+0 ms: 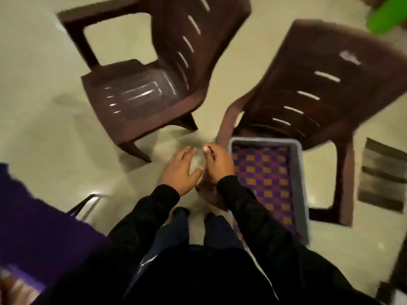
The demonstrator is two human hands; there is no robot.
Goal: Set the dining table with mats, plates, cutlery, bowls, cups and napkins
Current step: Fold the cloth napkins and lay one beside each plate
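Hands are held together beside the grey plastic tray [297,172] of checked purple-orange mats [267,172], likely for unloading: left hand [179,170] spread open, right hand [219,165] curled, its grip unclear through blur.

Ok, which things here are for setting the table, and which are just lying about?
For the job: grey tray with the checkered mat inside; both hands beside it, left hand, right hand.

Lying about: two brown chairs, striped floor mat.
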